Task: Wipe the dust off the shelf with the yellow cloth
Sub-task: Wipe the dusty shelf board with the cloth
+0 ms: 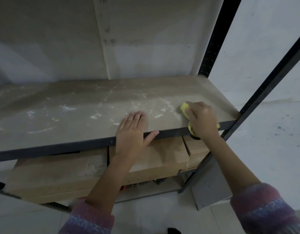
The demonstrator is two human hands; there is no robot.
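Grey concrete wall fills the top of the frame, and below it the pale shelf runs across the middle, streaked with white dust from the left edge to right of centre. Black metal uprights slant down the upper right, and a dark rail edges the front of the board.

My left hand lies flat on the shelf at centre frame, its fingers straight and pressed together, the thumb stretched out along the front rail. My right hand sits to its right, near the shelf's right end and close to the front edge, with the fingers curled over the yellow cloth and pressing it to the board. One yellow corner pokes out to the left of my knuckles, and more shows by my wrist, over the rail.

Under the shelf, in the lower left and centre, sit brown cardboard boxes. Purple knitted sleeves cover both forearms at the bottom of the frame.
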